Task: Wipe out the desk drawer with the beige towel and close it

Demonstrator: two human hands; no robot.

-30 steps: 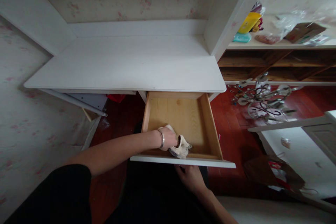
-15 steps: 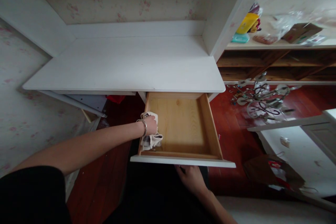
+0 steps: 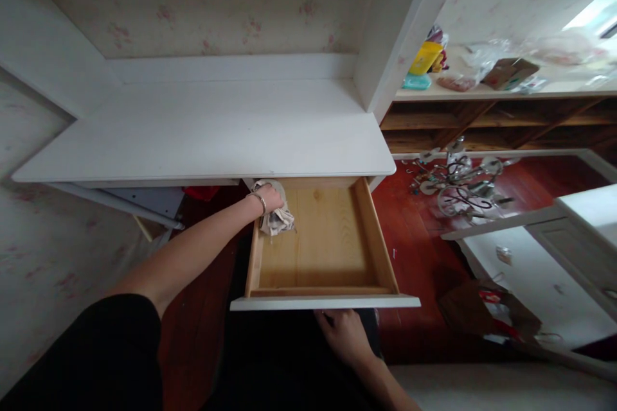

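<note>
A pale wooden drawer (image 3: 332, 231) is pulled out from beneath the white desk top (image 3: 231, 135). My left hand (image 3: 270, 198), with a bracelet at the wrist, is closed on a crumpled cream cloth with dark marks (image 3: 278, 221). It presses the cloth against the drawer's left side wall, close to the back corner. Below the white drawer front (image 3: 328, 302), my right hand (image 3: 344, 332) is closed at the lower edge, holding the drawer. Its fingertips are partly hidden by the front panel.
To the right, a chandelier (image 3: 463, 183) lies on the red wooden floor. A paper bag (image 3: 463, 308) stands beside a white piece of furniture (image 3: 511, 270). Behind, a low shelf unit (image 3: 482, 117) carries a yellow container (image 3: 426, 58), a cardboard box (image 3: 508, 73) and plastic bags.
My left hand has slid the cloth along the drawer's left side, from near the front toward the back. My right hand stays at the drawer front. The view has shifted slightly.
</note>
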